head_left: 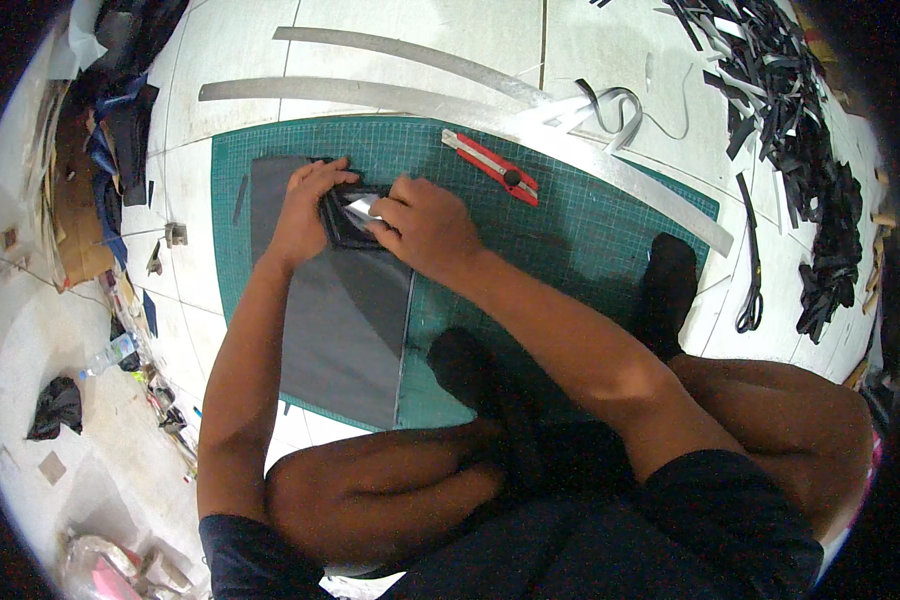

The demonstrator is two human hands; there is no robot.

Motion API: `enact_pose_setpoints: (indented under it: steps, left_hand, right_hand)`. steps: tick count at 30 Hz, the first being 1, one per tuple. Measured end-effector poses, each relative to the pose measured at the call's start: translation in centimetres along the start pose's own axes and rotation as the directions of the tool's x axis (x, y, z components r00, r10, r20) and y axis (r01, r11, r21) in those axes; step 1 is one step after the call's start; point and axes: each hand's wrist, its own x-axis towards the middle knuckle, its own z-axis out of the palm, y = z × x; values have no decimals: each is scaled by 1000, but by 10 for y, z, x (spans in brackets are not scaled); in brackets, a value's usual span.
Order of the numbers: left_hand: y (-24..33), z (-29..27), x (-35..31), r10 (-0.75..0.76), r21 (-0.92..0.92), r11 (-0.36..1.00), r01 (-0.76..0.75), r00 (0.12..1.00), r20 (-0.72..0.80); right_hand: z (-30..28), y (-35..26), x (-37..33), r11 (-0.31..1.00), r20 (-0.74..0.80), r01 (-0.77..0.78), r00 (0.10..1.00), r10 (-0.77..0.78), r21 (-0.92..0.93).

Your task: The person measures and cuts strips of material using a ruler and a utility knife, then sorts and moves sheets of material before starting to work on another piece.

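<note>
Dark grey sheet material (342,330) lies on a green cutting mat (550,275) on the floor. On its far part sits a small black-rimmed rectangular thing (348,238) whose exact kind I cannot make out. My left hand (308,207) grips its left edge, the fingers bent over the far corner. My right hand (428,225) is closed at its right side, fingers curled around a shiny silvery piece (360,212); the fingers partly hide it. To the right of my hands a red box cutter (492,168) rests on the mat.
Long metal rulers (390,97) lie across the far side, one over the mat's right corner. Black scissors (750,270) and a heap of black strips (820,200) are at right. My feet rest on the mat. Clutter and a plastic bottle (110,355) lie at left.
</note>
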Motion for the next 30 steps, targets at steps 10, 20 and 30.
enact_pose_setpoints:
  steps: [10, 20, 30]
  left_hand:
    - [0, 2, -1, 0, -7, 1000, 0, 1000, 1]
    - [10, -2, 2, 4, -14, 1000, -4, 1000, 7]
    - [22, -11, -5, -340, -43, 940, 338, 927, -160]
  right_hand:
    - [6, -5, 3, 981, 23, 11, 1000, -7, -194]
    - [4, -26, -1, 968, 394, -106, 899, 192, -228]
    - [2, -12, 2, 964, 446, -182, 859, 251, -192]
